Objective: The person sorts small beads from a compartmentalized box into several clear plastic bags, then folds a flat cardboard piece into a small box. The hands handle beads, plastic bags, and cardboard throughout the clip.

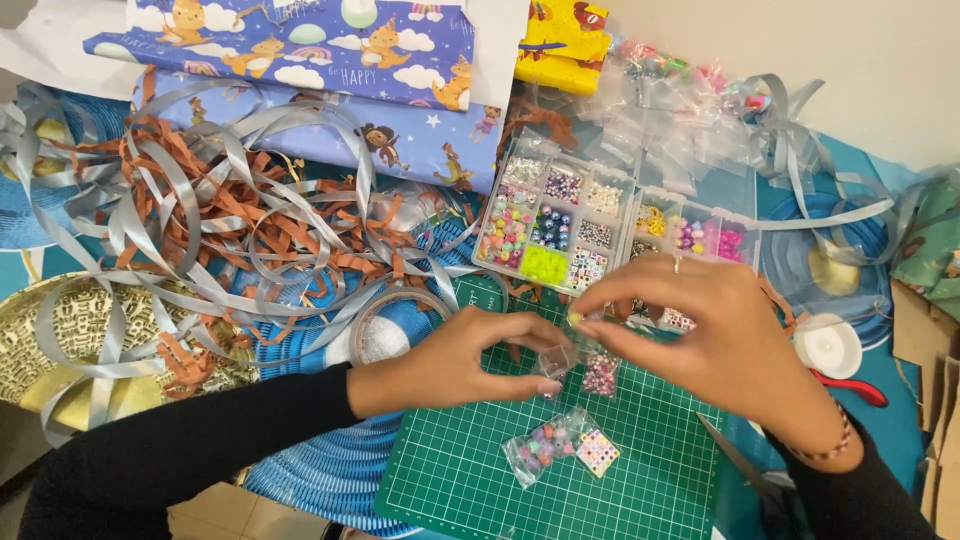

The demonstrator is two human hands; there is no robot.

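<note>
My left hand [470, 355] pinches a small clear plastic bag [558, 360] over a green cutting mat [470, 480]. My right hand [700, 335] meets it from the right, its fingertips pinched on a tiny yellow-green bead [575, 318] just above the bag's mouth. Below the hands lie two small clear bags, one of coloured beads [540, 445] and one of square letter beads [597, 452]. Another small bag of beads [600, 375] lies under my right thumb. A clear compartment box of beads [556, 225] stands just beyond the hands.
A tangle of silver and orange ribbon [220, 220] covers the left side. Blue cartoon wrapping paper [330, 60] lies at the back. A tape roll [395, 325] sits left of the mat. Scissors [745, 465], a white spool [828, 345] and a second bead box [695, 235] are on the right.
</note>
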